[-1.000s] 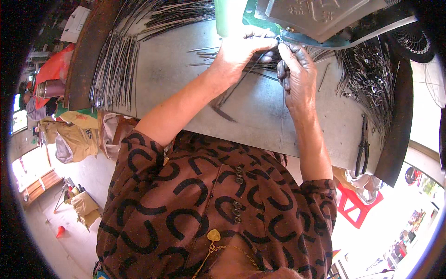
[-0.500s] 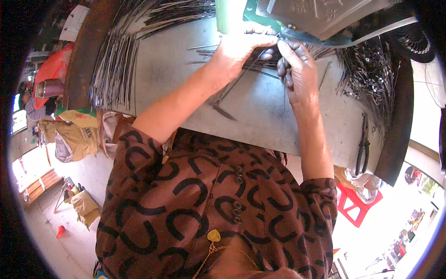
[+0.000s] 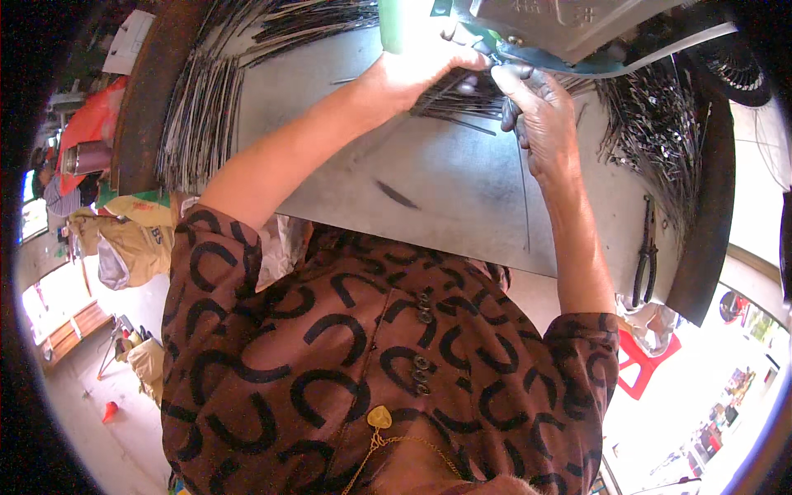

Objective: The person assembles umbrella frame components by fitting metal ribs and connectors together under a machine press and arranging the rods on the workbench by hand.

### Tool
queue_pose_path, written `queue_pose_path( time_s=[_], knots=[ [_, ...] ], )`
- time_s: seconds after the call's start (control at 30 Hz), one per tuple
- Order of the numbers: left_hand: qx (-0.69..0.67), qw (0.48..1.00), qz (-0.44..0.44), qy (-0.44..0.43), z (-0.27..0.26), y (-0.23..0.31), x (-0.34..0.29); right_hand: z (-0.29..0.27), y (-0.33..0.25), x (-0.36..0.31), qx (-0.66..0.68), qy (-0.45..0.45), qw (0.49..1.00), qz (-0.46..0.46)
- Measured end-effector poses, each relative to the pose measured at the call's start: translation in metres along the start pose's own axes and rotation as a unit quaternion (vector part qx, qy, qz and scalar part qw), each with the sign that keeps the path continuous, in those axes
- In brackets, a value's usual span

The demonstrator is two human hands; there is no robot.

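Both my hands meet at the far side of the metal worktable [image 3: 330, 165], just under the machine head [image 3: 544, 29]. My left hand [image 3: 441, 62] is closed, thumb and finger pinched by the machine's lower edge; strong light washes it out, and what it pinches is too small to tell. Close beside it, my right hand [image 3: 540, 103] is closed with dark-stained fingertips. From its fingers a thin dark wire [image 3: 525, 198] hangs down across the tabletop. Behind my hands lies a loose row of thin dark strips [image 3: 466, 107].
Bundles of long thin strips [image 3: 198, 124] lie at the left and far left. A tangled heap of strips with shiny ends [image 3: 656, 124] fills the right side, near black-handled pliers [image 3: 645, 256]. A green post [image 3: 394, 29] and a black wheel [image 3: 734, 74] flank the machine.
My left forearm has swung outward to the left, and the long wire below that hand no longer shows clearly. My right hand has shifted slightly right; its hanging wire stands out more.
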State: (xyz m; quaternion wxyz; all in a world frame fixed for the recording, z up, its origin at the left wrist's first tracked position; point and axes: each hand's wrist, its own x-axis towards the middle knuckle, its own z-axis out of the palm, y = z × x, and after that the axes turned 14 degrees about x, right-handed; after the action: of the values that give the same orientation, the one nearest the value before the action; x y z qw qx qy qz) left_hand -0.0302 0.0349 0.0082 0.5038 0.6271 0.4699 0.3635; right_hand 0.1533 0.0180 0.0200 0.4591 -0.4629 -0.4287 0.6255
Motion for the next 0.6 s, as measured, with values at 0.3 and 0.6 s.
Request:
queue_pose_path(
  time_s=[0.3, 0.6],
  knots=[
    [0.282, 0.899, 0.276, 0.188, 0.033, -0.039, -0.034, -0.001, 0.011, -0.017, 0.068, -0.006, 0.997, 0.038],
    [-0.051, 0.991, 0.052, 0.114, 0.037, -0.004, -0.027, 0.001, 0.011, -0.028, 0.080, -0.007, 0.996, 0.038]
  ],
)
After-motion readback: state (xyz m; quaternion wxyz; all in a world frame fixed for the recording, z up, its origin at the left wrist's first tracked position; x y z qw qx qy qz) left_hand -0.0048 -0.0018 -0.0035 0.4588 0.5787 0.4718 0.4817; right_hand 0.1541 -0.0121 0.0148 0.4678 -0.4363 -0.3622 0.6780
